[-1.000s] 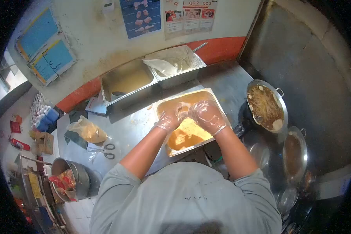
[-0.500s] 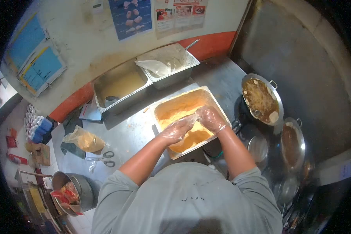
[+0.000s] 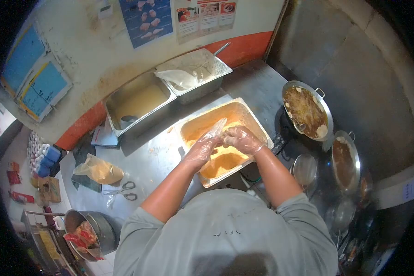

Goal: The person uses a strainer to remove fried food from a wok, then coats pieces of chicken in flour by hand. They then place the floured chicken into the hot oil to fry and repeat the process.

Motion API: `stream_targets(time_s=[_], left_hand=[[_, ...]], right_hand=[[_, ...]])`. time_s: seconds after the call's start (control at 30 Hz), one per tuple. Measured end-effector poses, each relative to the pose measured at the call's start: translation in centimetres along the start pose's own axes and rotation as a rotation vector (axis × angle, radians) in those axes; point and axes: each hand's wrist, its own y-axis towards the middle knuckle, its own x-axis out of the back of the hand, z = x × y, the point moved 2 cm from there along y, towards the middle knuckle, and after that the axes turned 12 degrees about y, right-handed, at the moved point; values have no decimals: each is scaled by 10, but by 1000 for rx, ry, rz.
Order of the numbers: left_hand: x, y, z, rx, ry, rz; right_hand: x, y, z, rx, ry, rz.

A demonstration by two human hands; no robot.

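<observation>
Both my hands wear clear plastic gloves over a metal tray (image 3: 256,121) of orange-yellow powder (image 3: 225,163). My left hand (image 3: 202,148) stretches its fingers upward, and loose glove plastic extends beyond them. Close beside its fingers, my right hand (image 3: 244,140) has curled fingers pressed together; whether they grip the other glove or something small is hidden. Behind the tray stand a deep pan of pale liquid (image 3: 140,100) with a ladle or cup in it, and a pan of white flour (image 3: 207,62) with a plastic bag (image 3: 177,79) on top.
Scissors (image 3: 128,189) and a bag of orange powder (image 3: 103,170) lie on the steel table at left. A wok of bubbling oil (image 3: 305,108) with pieces in it stands at right, near another wok (image 3: 342,161) and a strainer (image 3: 304,169). A metal pot (image 3: 101,232) holds red packaging.
My left hand has turned from lying over the powder to fingers pointing up. My right hand has shifted slightly left and down, its fingers curled. The view has moved a little.
</observation>
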Motion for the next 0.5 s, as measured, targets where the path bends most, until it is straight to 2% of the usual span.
stream_targets(time_s=[0.07, 0.1, 0.17, 0.27, 0.33, 0.5], left_hand=[[0, 6, 8, 21, -19, -1], [-1, 7, 10, 35, -35, 2], [-2, 8, 12, 50, -50, 6], [-5, 7, 10, 25, -174, 67], [-9, 4, 12, 44, -228, 177], [-21, -15, -6, -17, -99, 201]], right_hand=[[-2, 0, 9, -44, -224, -59], [-6, 2, 6, -45, -224, -59], [-9, 4, 3, 143, -352, -242], [-8, 2, 5, 158, -454, -312], [-5, 3, -1, 144, -487, -362], [-2, 16, -17, 202, -684, -447]])
